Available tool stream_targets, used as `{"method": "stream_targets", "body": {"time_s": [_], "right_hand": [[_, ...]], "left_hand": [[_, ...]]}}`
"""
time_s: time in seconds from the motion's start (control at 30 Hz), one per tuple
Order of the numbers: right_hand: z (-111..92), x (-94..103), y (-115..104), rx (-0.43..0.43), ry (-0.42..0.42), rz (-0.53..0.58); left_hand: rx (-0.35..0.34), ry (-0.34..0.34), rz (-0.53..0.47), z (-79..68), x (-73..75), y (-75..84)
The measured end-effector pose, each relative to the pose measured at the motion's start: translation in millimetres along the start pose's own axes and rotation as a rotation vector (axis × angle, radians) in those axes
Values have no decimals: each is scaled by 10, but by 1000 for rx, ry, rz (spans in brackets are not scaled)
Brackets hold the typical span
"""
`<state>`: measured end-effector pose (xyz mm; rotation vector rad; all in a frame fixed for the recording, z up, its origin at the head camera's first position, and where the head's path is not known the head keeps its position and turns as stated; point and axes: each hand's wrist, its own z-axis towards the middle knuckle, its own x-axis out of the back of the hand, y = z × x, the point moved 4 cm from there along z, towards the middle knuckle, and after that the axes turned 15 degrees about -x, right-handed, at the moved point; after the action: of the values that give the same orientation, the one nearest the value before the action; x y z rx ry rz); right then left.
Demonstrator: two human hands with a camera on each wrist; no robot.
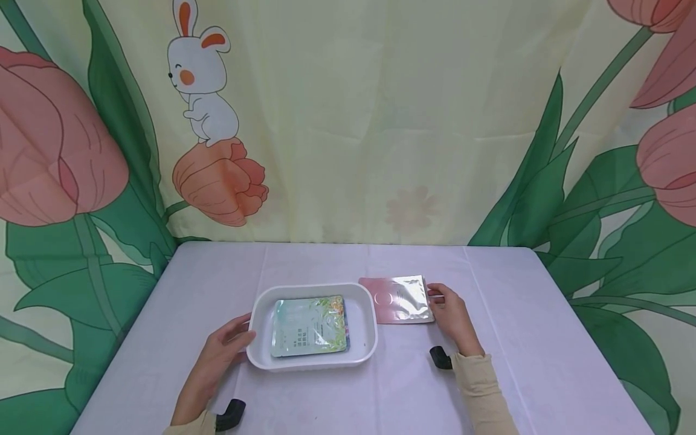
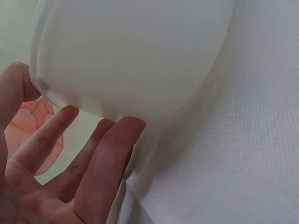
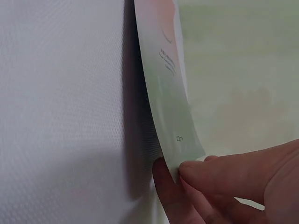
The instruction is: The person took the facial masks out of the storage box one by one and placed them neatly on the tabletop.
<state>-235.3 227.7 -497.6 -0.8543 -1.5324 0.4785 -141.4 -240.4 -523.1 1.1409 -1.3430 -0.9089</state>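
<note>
A white plastic tray (image 1: 360, 347) stands at the middle of the table, with a green flat sachet (image 1: 304, 329) lying in it; darker edges under its right side hint at more below. At the tray's left end my left hand (image 1: 217, 350) holds the rim; the left wrist view shows the thumb at the edge and the fingers (image 2: 110, 154) against the tray's outside. A shiny pink sachet (image 1: 388, 302) overlaps the table right of the tray. My right hand (image 1: 452, 315) pinches its right edge, with thumb and finger on the sachet's corner (image 3: 170, 116) in the right wrist view.
A white cloth covers the table (image 1: 312, 402). Behind it hangs a curtain (image 1: 337, 121) printed with tulips and a rabbit. Black wrist-worn devices show by the left sleeve (image 1: 193, 425) and the right sleeve (image 1: 481, 386).
</note>
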Motion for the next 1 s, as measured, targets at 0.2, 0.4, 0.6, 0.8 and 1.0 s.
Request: {"method": "stream_targets", "body": {"time_s": [0.2, 0.4, 0.6, 0.8, 1.0], "right_hand": [[13, -6, 10, -6, 9, 8], [-10, 2, -8, 14, 18, 11], [-44, 15, -72, 51, 49, 15], [-74, 18, -163, 66, 52, 22], [-130, -1, -290, 67, 30, 20]], "left_hand": [[-11, 5, -10, 7, -2, -7], [-22, 4, -14, 8, -3, 0], [-12, 5, -12, 1, -8, 14], [-10, 3, -7, -5, -11, 23], [0, -5, 1, -20, -5, 20]]}}
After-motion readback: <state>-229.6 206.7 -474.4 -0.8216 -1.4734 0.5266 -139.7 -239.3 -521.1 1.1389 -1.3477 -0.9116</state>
